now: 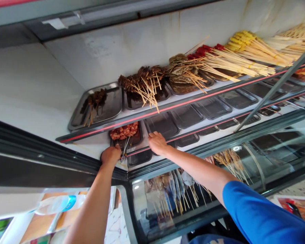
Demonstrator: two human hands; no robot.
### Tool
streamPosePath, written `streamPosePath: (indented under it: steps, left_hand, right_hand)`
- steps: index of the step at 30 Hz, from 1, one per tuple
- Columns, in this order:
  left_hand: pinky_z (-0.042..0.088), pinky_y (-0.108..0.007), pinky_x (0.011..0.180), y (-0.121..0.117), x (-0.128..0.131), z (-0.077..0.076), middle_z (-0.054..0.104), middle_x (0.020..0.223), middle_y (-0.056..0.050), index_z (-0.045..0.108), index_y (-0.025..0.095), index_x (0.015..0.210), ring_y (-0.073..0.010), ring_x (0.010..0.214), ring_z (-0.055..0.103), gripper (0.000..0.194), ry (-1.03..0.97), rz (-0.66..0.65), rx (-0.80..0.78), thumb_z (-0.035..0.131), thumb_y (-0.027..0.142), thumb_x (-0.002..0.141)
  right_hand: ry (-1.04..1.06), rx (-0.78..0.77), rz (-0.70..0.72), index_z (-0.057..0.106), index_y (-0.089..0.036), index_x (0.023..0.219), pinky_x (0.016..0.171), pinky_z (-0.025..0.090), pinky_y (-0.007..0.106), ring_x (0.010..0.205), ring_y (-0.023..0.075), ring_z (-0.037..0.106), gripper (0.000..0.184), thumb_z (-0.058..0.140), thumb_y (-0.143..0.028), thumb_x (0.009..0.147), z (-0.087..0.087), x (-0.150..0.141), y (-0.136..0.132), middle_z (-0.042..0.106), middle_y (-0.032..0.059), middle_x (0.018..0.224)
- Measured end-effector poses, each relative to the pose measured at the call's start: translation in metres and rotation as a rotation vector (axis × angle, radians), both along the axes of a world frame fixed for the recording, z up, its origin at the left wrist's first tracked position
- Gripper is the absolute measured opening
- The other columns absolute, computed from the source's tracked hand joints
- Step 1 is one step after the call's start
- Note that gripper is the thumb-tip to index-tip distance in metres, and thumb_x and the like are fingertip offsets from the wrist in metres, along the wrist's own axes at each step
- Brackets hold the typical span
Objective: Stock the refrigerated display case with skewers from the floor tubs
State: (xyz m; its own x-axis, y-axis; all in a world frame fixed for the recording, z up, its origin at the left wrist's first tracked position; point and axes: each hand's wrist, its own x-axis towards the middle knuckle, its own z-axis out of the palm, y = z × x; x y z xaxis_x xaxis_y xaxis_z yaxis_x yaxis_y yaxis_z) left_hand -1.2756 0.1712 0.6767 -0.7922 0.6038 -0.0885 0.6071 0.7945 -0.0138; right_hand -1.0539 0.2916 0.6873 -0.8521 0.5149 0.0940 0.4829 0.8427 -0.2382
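Observation:
My left hand [111, 155] is closed at the near left corner of a metal tray [140, 133] on the middle shelf. Red minced-looking meat skewers [124, 131] lie in that tray, their thin metal sticks pointing toward me. To the right, my right hand [157, 143] has its fingers curled at the front left corner of a neighbouring metal tray [162, 124]. What its fingertips grip is hidden from view.
On the upper shelf, metal trays [112, 101] carry dark skewers [144, 81], red skewers [205, 51] and yellow skewers [244, 39]. Their sticks overhang the red-striped shelf edge [178, 105]. A slanted bar [274, 88] crosses the right side. Below, glass shows fish skewers [176, 186]. A bottle [56, 205] lies lower left.

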Motion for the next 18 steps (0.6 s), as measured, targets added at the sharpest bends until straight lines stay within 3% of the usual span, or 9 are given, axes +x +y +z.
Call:
streamPosePath:
  steps: [3, 6, 9, 12, 15, 18]
  left_hand:
    - [0.049, -0.046, 0.091, 0.002, 0.017, 0.013, 0.069, 0.105, -0.029, 0.073, -0.001, 0.094, -0.0374, 0.109, 0.064, 0.063, -0.030, 0.011, -0.111, 0.021, 0.035, 0.096]
    - [0.048, -0.048, 0.091, 0.003, 0.037, 0.025, 0.067, 0.109, -0.032, 0.071, -0.004, 0.100, -0.0409, 0.112, 0.062, 0.076, -0.037, 0.028, -0.098, 0.019, 0.052, 0.096]
    - [0.047, -0.045, 0.095, -0.007, 0.047, 0.033, 0.062, 0.125, -0.029, 0.061, 0.000, 0.122, -0.0405, 0.120, 0.057, 0.084, -0.107, -0.065, -0.026, 0.040, 0.072, 0.084]
    - [0.044, -0.035, 0.101, -0.031, 0.045, 0.033, 0.056, 0.138, -0.020, 0.051, 0.009, 0.136, -0.0313, 0.129, 0.052, 0.079, -0.136, -0.196, 0.081, 0.064, 0.058, 0.076]
    - [0.048, -0.028, 0.092, -0.056, 0.040, 0.026, 0.071, 0.117, -0.012, 0.064, 0.015, 0.119, -0.0247, 0.110, 0.065, 0.050, -0.217, -0.150, 0.193, 0.066, 0.040, 0.077]
    - [0.052, -0.028, 0.077, -0.069, 0.038, 0.016, 0.074, 0.079, -0.006, 0.070, 0.017, 0.084, -0.0226, 0.084, 0.070, 0.026, -0.317, -0.023, 0.309, 0.060, 0.041, 0.082]
  right_hand:
    - [-0.123, -0.027, 0.074, 0.073, -0.012, 0.097, 0.091, 0.043, 0.038, 0.110, 0.0283, 0.055, 0.024, 0.051, -0.022, 0.097, -0.001, 0.025, 0.018, 0.070, 0.0137, 0.110]
    - [-0.113, -0.066, 0.264, 0.072, -0.016, 0.101, 0.091, 0.041, 0.034, 0.110, 0.0243, 0.058, 0.025, 0.050, -0.027, 0.099, -0.008, 0.029, 0.036, 0.071, 0.0094, 0.111]
    - [-0.032, -0.055, 0.416, 0.069, -0.019, 0.111, 0.095, 0.039, 0.032, 0.116, 0.0208, 0.057, 0.025, 0.049, -0.029, 0.100, -0.020, 0.023, 0.049, 0.068, 0.0073, 0.123]
    - [0.008, 0.003, 0.482, 0.065, -0.018, 0.119, 0.099, 0.036, 0.036, 0.122, 0.0221, 0.054, 0.029, 0.050, -0.032, 0.100, -0.027, 0.020, 0.055, 0.063, 0.0088, 0.132]
    - [0.083, 0.059, 0.393, 0.064, -0.015, 0.122, 0.098, 0.036, 0.039, 0.120, 0.0240, 0.054, 0.031, 0.051, -0.032, 0.099, -0.026, 0.023, 0.046, 0.063, 0.0126, 0.130]
    - [0.189, 0.063, 0.339, 0.070, -0.013, 0.104, 0.093, 0.040, 0.038, 0.111, 0.0250, 0.057, 0.027, 0.052, -0.031, 0.098, -0.022, 0.018, 0.019, 0.070, 0.0135, 0.111]
